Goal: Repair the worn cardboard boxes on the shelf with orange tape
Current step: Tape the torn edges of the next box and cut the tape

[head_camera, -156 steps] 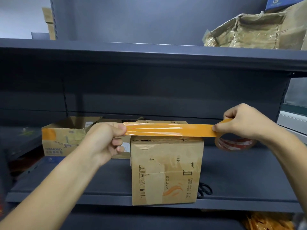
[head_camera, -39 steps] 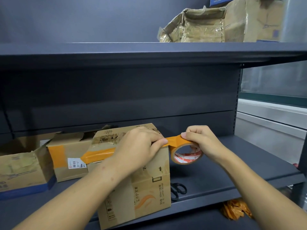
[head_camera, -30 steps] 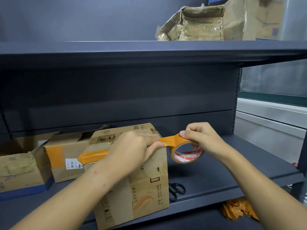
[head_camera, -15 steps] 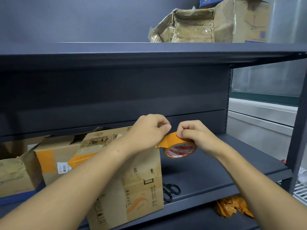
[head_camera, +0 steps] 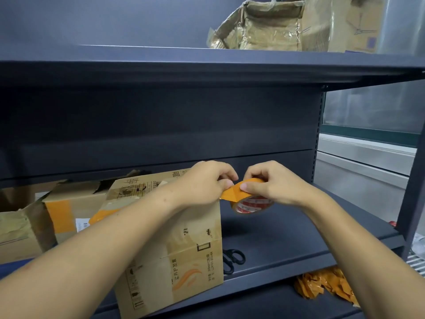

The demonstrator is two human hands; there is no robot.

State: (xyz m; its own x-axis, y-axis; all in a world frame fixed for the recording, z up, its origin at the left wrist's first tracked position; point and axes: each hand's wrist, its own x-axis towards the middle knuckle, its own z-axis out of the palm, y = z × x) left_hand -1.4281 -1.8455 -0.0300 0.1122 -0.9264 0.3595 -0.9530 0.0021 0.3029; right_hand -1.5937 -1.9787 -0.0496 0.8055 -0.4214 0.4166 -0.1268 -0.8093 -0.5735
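At box's top right edge, both hands on tape roll.

Both forearms are bare right down to the wrists, with no sleeves showing. The left hand and right hand wear no gloves, rings or watch.

This looks like a stockroom or warehouse storage area. Dark grey steel shelving with slotted uprights fills the space. Worn cardboard boxes sit on its lower shelf, more battered, plastic-wrapped cartons on the shelf above, and black scissors beside the boxes.
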